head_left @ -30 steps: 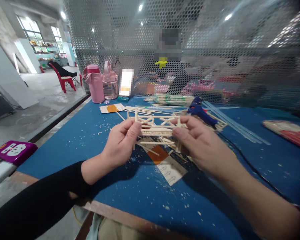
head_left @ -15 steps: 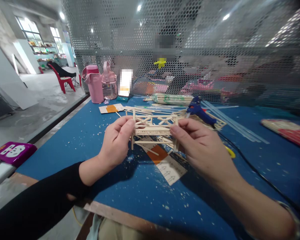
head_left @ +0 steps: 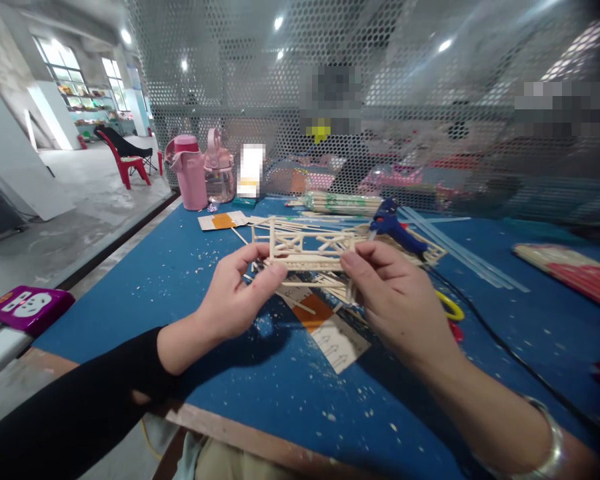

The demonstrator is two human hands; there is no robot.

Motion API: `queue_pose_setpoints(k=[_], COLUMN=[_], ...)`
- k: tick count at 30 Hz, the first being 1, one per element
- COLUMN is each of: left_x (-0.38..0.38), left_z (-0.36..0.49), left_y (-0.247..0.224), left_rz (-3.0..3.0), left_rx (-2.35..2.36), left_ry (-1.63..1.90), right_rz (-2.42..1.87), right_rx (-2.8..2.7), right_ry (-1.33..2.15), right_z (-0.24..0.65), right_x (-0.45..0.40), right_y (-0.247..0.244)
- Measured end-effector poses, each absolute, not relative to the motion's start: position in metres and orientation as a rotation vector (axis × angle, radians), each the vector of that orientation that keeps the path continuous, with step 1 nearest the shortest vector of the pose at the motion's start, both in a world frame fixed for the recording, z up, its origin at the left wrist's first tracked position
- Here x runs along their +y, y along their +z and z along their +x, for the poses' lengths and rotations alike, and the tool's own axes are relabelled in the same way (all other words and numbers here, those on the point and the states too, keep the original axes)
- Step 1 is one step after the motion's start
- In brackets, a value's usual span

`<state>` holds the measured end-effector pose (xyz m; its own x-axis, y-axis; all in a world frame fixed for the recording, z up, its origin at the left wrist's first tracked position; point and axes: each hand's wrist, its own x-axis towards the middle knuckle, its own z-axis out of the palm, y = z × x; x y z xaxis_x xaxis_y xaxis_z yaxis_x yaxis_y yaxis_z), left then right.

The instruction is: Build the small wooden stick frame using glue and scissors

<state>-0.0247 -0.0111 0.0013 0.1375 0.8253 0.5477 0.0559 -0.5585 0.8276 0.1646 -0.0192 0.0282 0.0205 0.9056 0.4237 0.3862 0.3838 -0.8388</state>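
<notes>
Between my hands a small openwork frame of pale wooden sticks is held up above the table, with crossed braces along its far side. My left hand pinches its left end, the thumb in front and the fingers partly hidden behind. At the right end, my right hand grips the corner post between thumb and fingers. Beneath the frame lie loose sticks and a printed card in white and orange. Just behind my right hand rests a blue glue gun.
On the blue table stand a pink flask, a pink-lidded bottle and a lit phone. Wrapped sticks, clear glue sticks and a red packet lie farther back. A black cord runs right. A perforated metal screen closes the back.
My left thumb has slid down and right, from the corner post onto the lower part of the frame. My right hand keeps its grip. The view has shifted slightly.
</notes>
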Motion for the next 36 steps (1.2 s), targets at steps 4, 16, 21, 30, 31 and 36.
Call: queue_pose_setpoints(k=[4,16,21,30,31,36], left_x=[-0.008,-0.001,0.005,0.001,0.001,0.000], left_z=[-0.027,-0.028,-0.030,-0.029,-0.029,-0.028], left_y=[0.000,-0.003,-0.007,-0.012,-0.012,-0.012], left_rz=[2.067,1.986,1.926,1.997,1.995,1.996], left_rx=[0.867,0.986,0.951,0.959,0.960,0.969], left_ry=[1.420,1.574,1.556,1.614,1.615,1.626], right_rz=[-1.155,-1.575,-1.596,-2.076,-2.066,-2.042], right_rx=[-1.594,-1.991,-2.236,-2.057,-2.062,-1.907], right_ry=[0.624,0.572,0.195,0.230,0.252,0.018], right_z=[0.165,0.177,0.202,0.276,0.277,0.285], right_x=[-0.014,0.003,0.009,0.024,0.023,0.047], right_y=[0.024,0.007,0.023,0.032,0.033,0.041])
